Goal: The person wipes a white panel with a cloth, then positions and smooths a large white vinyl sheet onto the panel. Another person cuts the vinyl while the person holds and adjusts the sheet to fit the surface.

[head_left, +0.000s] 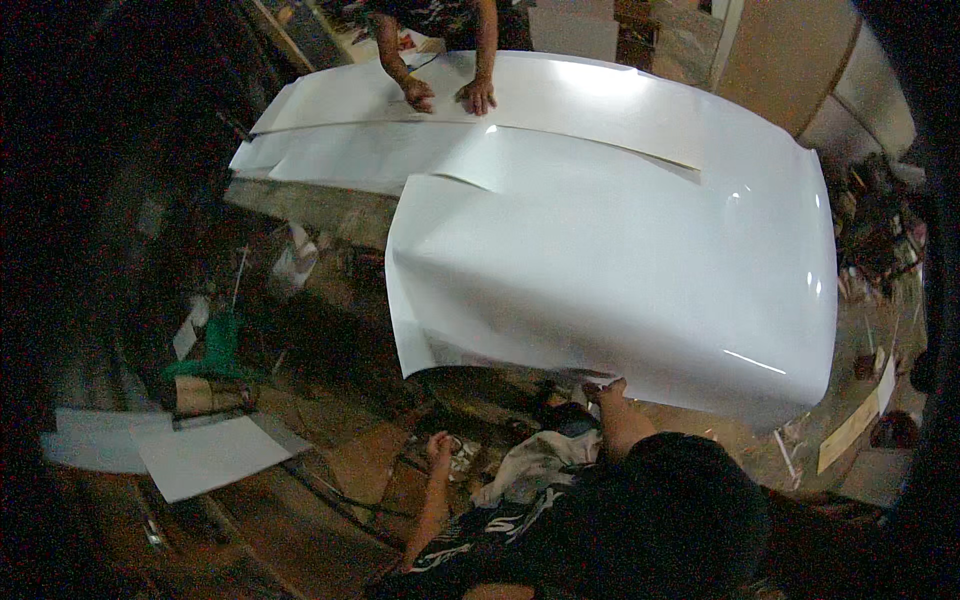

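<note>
Evidently the white sheeting (pixel 620 260) lies spread out before us, its near side bulging, so settling it looks only partly done. The right hand (pixel 605 389) grips its near edge; whether the lower left hand (pixel 438 446) is clenched, I can't tell.

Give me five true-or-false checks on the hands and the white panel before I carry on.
1. The right hand is at the near edge of the large white panel. True.
2. The left hand lies flat on top of the panel. False: it is apart from the panel, below its near edge in the picture.
3. A co-worker's hands are at the panel's far side. True.
4. The green object is right of the panel. False: it is to the left.
5. Pale flat sheets overlap at the lower left. True.
</note>
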A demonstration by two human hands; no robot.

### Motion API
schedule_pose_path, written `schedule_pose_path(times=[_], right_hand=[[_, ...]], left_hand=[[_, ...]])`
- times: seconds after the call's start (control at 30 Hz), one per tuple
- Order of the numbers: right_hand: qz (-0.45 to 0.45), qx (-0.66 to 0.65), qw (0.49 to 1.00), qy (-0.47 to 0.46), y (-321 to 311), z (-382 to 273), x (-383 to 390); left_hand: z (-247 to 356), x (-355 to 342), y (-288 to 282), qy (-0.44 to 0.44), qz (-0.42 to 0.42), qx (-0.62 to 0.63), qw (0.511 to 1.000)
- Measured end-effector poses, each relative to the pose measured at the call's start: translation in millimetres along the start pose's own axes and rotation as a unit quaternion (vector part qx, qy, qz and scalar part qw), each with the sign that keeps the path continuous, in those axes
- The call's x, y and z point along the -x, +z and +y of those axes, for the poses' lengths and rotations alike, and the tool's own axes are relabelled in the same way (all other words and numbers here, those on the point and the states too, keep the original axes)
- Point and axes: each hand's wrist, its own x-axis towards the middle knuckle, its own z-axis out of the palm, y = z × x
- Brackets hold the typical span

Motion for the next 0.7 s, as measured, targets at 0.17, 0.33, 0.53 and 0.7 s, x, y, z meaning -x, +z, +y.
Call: schedule_pose_path(times=[0.17, 0.33, 0.53, 0.7], right_hand=[[0.025, -0.015, 1.0, 0.002, 0, 18, -11], [0.035, -0.029, 0.999, -0.003, 10, 33, -31], [0.049, -0.045, 0.998, -0.01, 9, 46, -45], [0.062, -0.058, 0.996, -0.037, -7, 39, -41]], left_hand=[[111, -34, 61, 0.037, -0.145, -0.238, 0.96], [168, -124, 94, 0.058, -0.107, -0.165, 0.979], [162, -193, 32, -0.226, -0.218, 0.142, 0.939], [97, -206, 13, -0.285, -0.268, 0.062, 0.918]])
